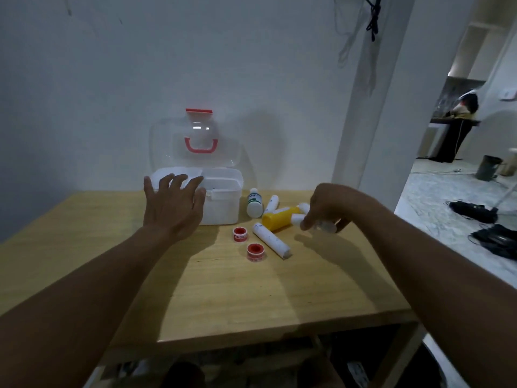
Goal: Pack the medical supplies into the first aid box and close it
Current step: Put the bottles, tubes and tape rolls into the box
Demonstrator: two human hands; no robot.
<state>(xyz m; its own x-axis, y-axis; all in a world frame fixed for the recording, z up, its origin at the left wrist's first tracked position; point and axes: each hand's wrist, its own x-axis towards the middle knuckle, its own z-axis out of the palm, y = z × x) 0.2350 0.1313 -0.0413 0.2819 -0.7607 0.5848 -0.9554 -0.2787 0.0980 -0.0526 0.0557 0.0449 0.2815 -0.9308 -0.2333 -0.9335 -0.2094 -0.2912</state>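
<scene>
Currently the first aid box [221,200] is sitting at the back of the wooden counter [251,298] against the wall, its clear lid [195,141] standing upright with a red handle and red latch. The left hand [173,208] is hovering in front of the box's left half, fingers spread wide, gripping nothing. The right hand [330,208] is reaching down among the supplies to the right of the box, its grip closing narrowly on a small white roll [324,226], thumb and fingertips pinching it just above the counter.

Beside that hand a yellow bottle [279,219] is lying on its side, touching a white bottle [255,205] with a green label whose print is too blurred to read. A thin white tube [272,203] is lying between them. Nearer the viewer a long white bandage roll [272,240] is lying slanted, with faint marks that cannot be made out. Two red tape spools [241,234] and [255,252] are resting just left of it, their white lettering illegible.
</scene>
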